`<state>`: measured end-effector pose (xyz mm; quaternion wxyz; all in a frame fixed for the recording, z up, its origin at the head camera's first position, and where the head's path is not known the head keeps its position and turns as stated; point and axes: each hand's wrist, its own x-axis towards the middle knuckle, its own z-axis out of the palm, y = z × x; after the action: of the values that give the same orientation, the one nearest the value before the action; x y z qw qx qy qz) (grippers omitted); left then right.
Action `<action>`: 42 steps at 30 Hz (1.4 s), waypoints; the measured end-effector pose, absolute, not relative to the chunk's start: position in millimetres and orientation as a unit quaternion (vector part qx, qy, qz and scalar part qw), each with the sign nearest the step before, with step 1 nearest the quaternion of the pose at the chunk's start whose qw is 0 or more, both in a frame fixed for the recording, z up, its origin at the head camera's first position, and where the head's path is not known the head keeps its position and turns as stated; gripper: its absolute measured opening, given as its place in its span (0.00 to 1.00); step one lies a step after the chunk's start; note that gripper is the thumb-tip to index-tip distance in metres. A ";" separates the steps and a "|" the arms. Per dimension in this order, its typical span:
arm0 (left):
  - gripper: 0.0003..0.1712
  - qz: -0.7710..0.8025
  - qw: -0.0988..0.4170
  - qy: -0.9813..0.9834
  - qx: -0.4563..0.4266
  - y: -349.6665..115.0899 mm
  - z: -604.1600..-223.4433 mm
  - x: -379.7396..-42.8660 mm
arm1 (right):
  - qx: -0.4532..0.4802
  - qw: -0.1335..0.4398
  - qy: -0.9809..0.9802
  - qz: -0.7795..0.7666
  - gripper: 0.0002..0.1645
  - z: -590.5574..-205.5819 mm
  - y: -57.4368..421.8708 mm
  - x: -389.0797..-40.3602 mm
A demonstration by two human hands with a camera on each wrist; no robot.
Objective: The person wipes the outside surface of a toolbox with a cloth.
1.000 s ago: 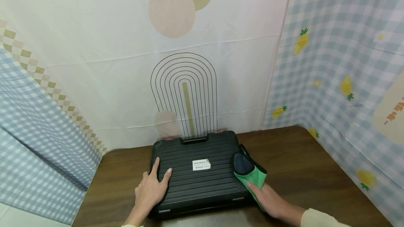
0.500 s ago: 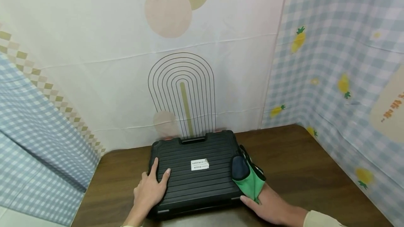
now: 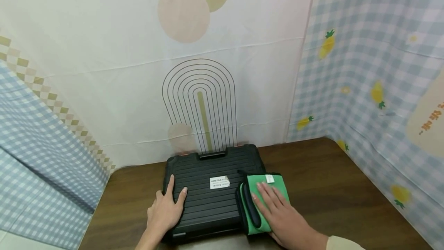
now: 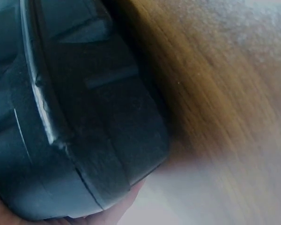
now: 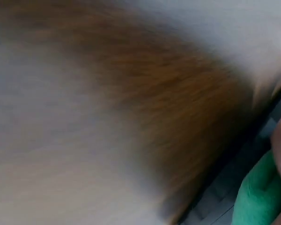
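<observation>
Plainly biggest is the white hanging (image 3: 107, 103) behind the black case (image 3: 208, 200), with blue-checked fabric (image 3: 347, 99) rising well to the case's right and more of it to its left. Beneath the case spreads the brown wooden tabletop (image 3: 336, 188), showing on both sides of it. The case itself lies flat, its ribbed face up. At its near right corner is the right hand (image 3: 286, 217), its fingers laid straight across a folded green cloth without clutching it; its thumb is mostly hidden. The left hand (image 3: 164, 211) grasps the case by its left edge, thumb and index finger on top, the others down the side. The green cloth (image 3: 263, 225) covers the case's near right corner and juts past its right edge. Smaller things follow: the handle (image 3: 213, 155) on the case's far edge, a white label (image 3: 219, 182) on its top, and a little tag (image 3: 269, 179) on the cloth.
</observation>
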<state>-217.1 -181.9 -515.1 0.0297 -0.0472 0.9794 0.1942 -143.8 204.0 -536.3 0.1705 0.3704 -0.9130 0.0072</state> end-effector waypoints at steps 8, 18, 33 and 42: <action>0.52 0.192 0.028 0.980 -0.037 -182.3 -511.3 -216.0 | 0.451 0.308 -0.836 -0.056 0.33 -548.8 160.8 -145.9; 0.50 0.192 0.027 0.981 -0.032 -180.3 -513.6 -215.2 | 0.469 0.299 -0.825 -0.101 0.54 -553.6 112.2 -145.7; 0.50 0.194 0.020 0.980 -0.034 -182.5 -517.2 -214.1 | 0.481 0.274 -0.832 -0.039 0.57 -544.1 108.4 -145.1; 0.49 0.202 0.017 0.979 -0.039 -183.6 -515.8 -213.5 | 0.498 0.213 -0.839 -0.050 0.54 -526.4 111.2 -146.8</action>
<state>-213.5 -183.6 -515.8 0.0167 -0.0386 0.9786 0.2016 -146.8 111.2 -526.4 0.2129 0.4981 -0.8391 -0.0498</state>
